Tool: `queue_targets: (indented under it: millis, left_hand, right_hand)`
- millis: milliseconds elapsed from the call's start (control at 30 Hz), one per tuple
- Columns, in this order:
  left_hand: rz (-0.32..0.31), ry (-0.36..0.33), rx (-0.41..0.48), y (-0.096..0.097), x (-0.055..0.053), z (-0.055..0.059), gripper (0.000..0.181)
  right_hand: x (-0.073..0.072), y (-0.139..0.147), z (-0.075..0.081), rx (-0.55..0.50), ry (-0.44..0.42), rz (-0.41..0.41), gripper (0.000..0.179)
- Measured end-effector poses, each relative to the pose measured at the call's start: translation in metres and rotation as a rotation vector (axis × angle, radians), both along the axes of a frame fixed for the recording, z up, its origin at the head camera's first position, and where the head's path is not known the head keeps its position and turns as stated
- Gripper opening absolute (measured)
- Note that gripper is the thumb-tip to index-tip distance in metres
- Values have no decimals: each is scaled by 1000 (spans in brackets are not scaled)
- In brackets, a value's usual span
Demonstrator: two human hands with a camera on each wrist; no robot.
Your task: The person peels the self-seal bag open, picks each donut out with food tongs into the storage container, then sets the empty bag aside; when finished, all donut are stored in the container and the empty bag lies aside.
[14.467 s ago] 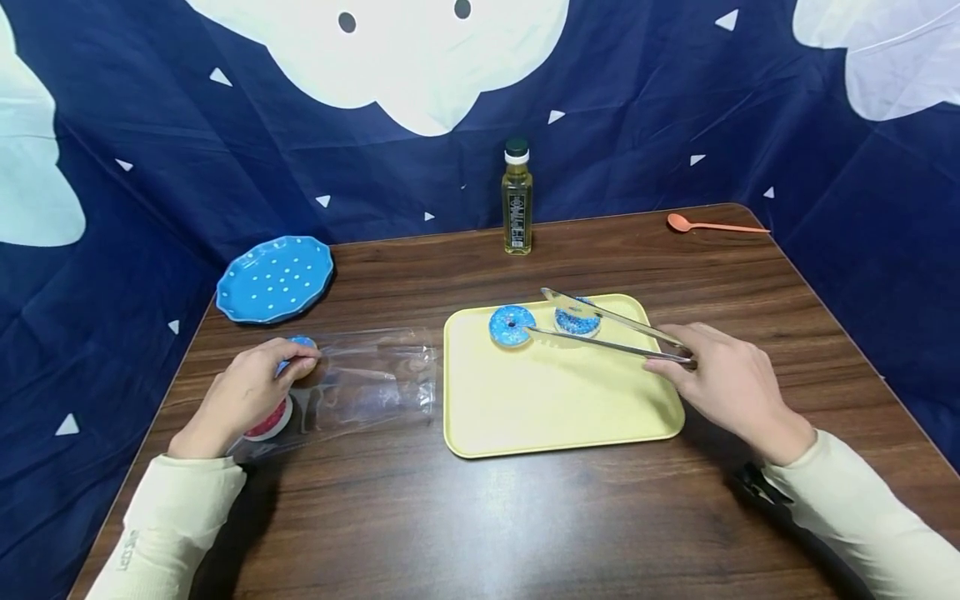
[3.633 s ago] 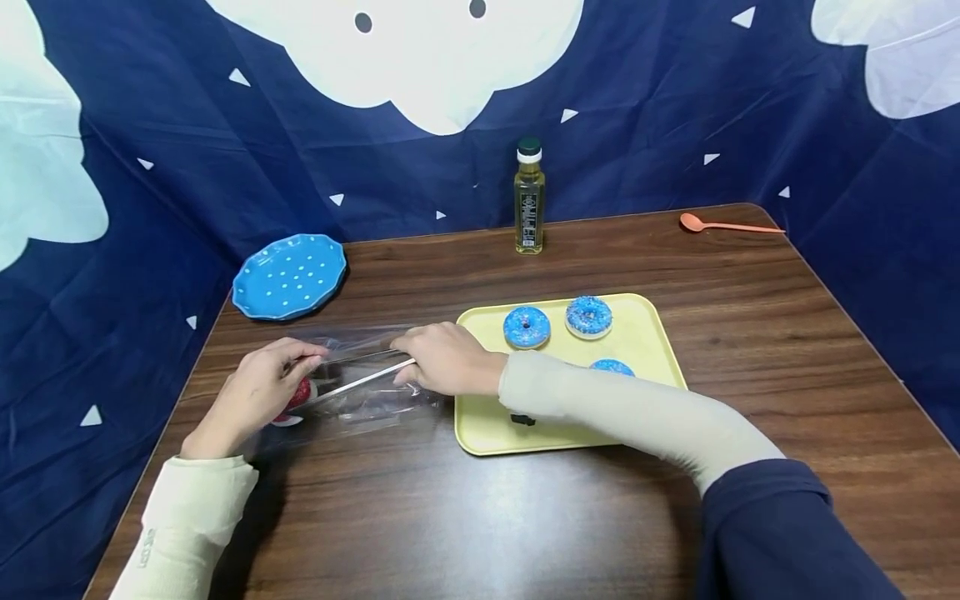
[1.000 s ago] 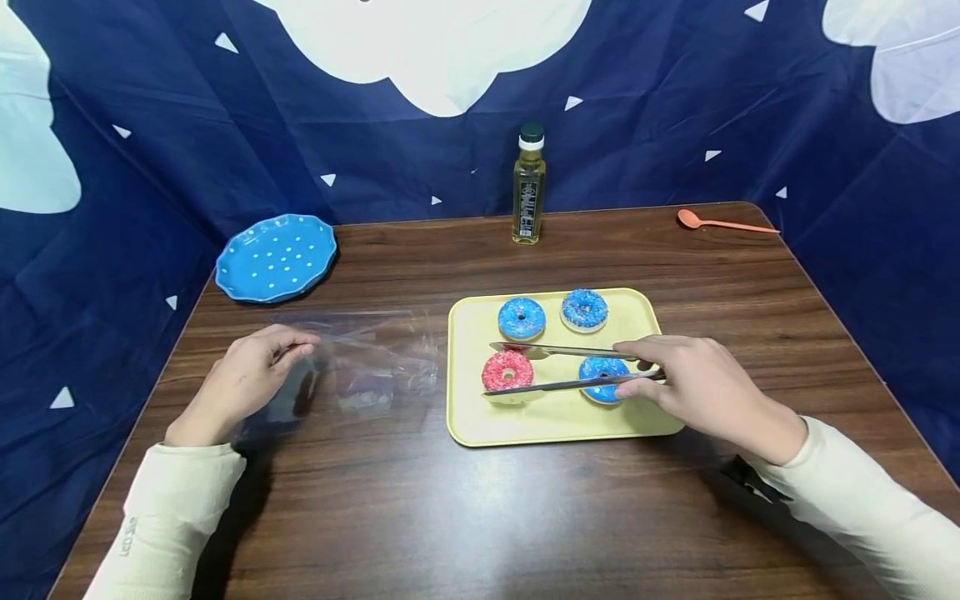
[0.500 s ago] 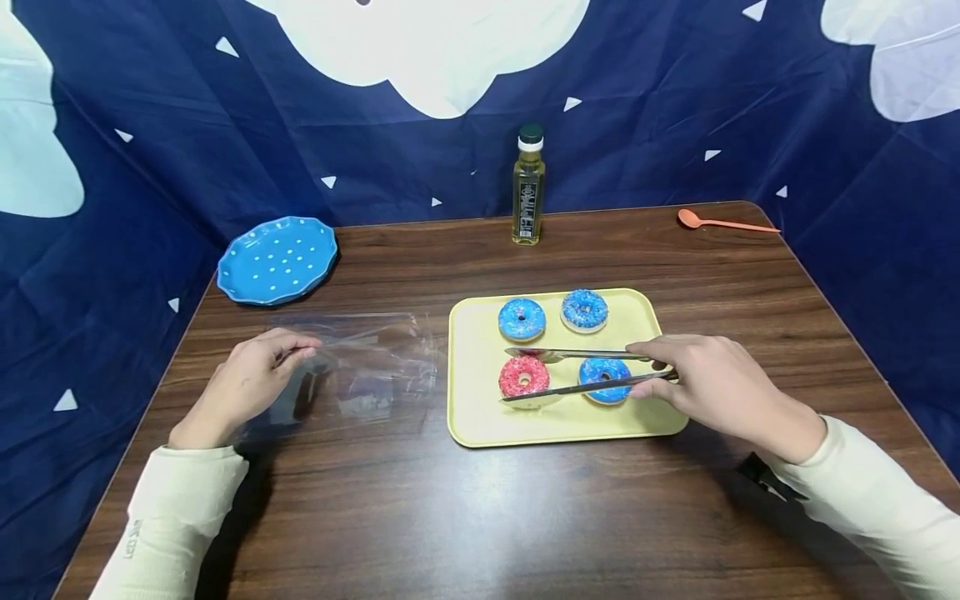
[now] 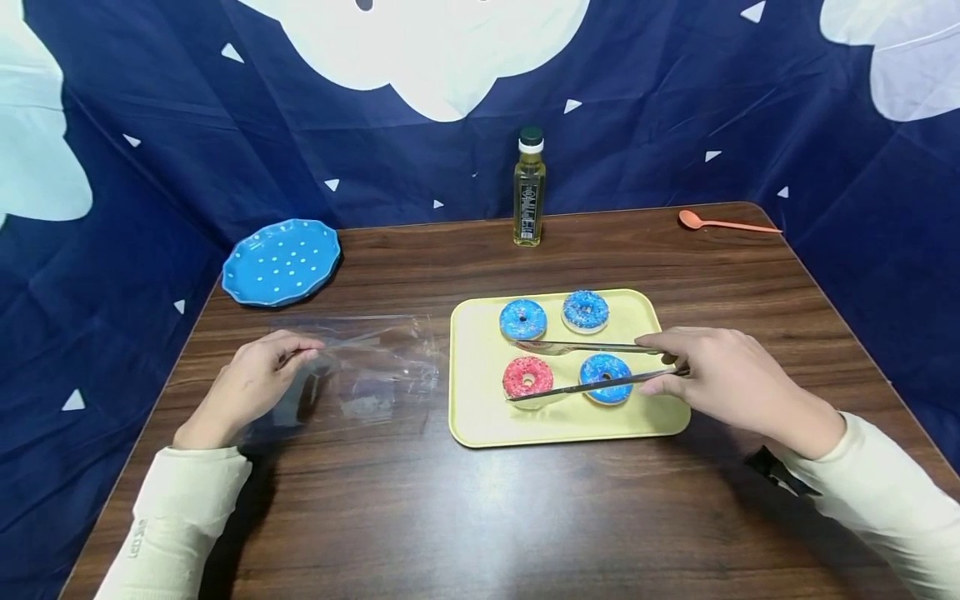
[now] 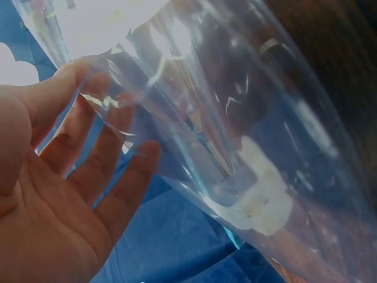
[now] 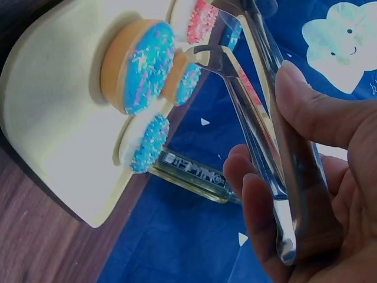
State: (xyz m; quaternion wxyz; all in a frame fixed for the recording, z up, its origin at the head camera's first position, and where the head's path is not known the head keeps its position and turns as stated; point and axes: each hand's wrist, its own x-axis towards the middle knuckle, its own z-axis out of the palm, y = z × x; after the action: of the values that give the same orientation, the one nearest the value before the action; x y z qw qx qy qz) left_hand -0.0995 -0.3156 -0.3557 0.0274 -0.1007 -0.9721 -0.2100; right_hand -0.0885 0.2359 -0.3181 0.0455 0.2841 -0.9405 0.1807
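Note:
My left hand [image 5: 251, 379] pinches the edge of a clear plastic bag [image 5: 382, 358] lying on the table; in the left wrist view the film [image 6: 177, 106] spreads past the fingertips, nothing inside it. My right hand [image 5: 738, 379] holds metal tongs [image 5: 600, 347] by their closed end, arms spread apart over a yellow tray [image 5: 476, 421]. The red sprinkled donut [image 5: 513, 377] sits at the tray's front left, between the tong tips. Three blue donuts share the tray: back left [image 5: 510, 321], back right [image 5: 573, 312], and front right [image 5: 615, 367] under the tong arms.
A blue polka-dot plate [image 5: 281, 262] stands at the back left. An oil bottle [image 5: 529, 196] is upright behind the tray. An orange spoon [image 5: 723, 223] lies at the back right edge. Dark blue cloth [image 5: 420, 158] hangs around the table.
Over the longer span, the tongs carried a blue and the red donut from the bag to the tray. Lately the red donut shifted right, then the tong arms spread wider and drew right.

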Motion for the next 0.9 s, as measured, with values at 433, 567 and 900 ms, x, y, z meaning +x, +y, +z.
queue_targets:
  millis: [433, 567, 900]
  left_hand:
    - [-27, -28, -32, 6, -3, -2, 26]
    - [-45, -7, -78, 9, -6, -3, 25]
    - [-101, 28, -190, 19, -11, -11, 21]
  right_hand:
    - [13, 14, -2, -81, 11, -77, 41]
    - [17, 20, -6, -108, 40, -105, 42]
    - [24, 29, -16, -148, 45, -177, 47]
